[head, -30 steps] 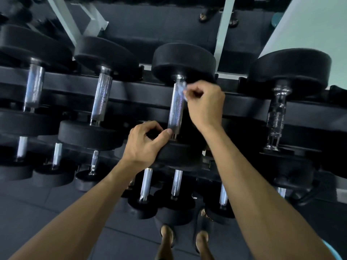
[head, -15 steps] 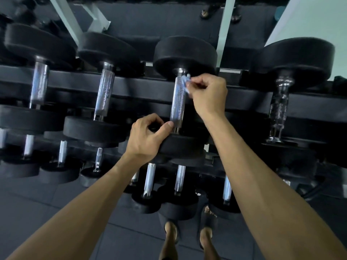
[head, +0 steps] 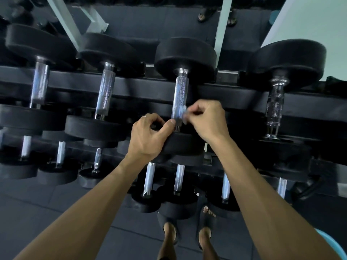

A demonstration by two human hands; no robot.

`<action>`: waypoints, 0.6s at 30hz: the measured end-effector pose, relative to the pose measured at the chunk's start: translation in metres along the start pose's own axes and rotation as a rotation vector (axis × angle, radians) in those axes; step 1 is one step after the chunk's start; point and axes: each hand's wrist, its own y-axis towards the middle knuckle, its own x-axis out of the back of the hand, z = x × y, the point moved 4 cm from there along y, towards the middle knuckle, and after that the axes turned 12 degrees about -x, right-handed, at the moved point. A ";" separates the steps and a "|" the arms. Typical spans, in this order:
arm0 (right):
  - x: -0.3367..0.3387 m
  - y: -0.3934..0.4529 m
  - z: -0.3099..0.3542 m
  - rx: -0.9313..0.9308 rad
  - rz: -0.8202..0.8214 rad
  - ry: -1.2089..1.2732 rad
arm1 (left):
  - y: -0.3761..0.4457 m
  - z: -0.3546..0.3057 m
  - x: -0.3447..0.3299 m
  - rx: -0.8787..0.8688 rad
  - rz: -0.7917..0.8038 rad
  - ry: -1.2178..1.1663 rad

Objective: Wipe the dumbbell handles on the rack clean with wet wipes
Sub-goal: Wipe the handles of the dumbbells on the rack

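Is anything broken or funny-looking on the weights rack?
Nothing looks broken or spilled. One oddity: the far-right dumbbell's handle is a different style, shiny and bulging, unlike the straight handles beside it. The right hand pinches a wipe against the middle handle.

knurled shiny metal handle (head: 179,98); matt, probably rubber, weight heads (head: 185,57).

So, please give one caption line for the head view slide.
Right hand wipes a dumbbell handle with a wet wipe; left hand steadies its near weight.
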 end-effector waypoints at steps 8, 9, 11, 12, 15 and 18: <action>0.005 0.023 0.000 -0.118 -0.011 0.210 | -0.021 -0.006 -0.006 0.030 0.032 0.080; 0.003 0.027 -0.002 -0.141 -0.019 0.237 | -0.021 -0.005 -0.005 0.031 0.034 0.068; 0.002 0.019 -0.008 -0.138 0.007 0.139 | -0.021 -0.003 -0.005 0.031 0.034 0.040; 0.001 0.012 -0.011 -0.121 0.039 0.040 | -0.021 -0.002 -0.004 0.028 0.031 0.033; -0.004 0.005 -0.014 -0.119 0.123 -0.039 | -0.021 0.000 -0.003 0.028 0.025 0.008; -0.003 0.026 -0.001 -0.174 0.033 0.209 | -0.020 0.001 -0.001 0.026 0.014 -0.010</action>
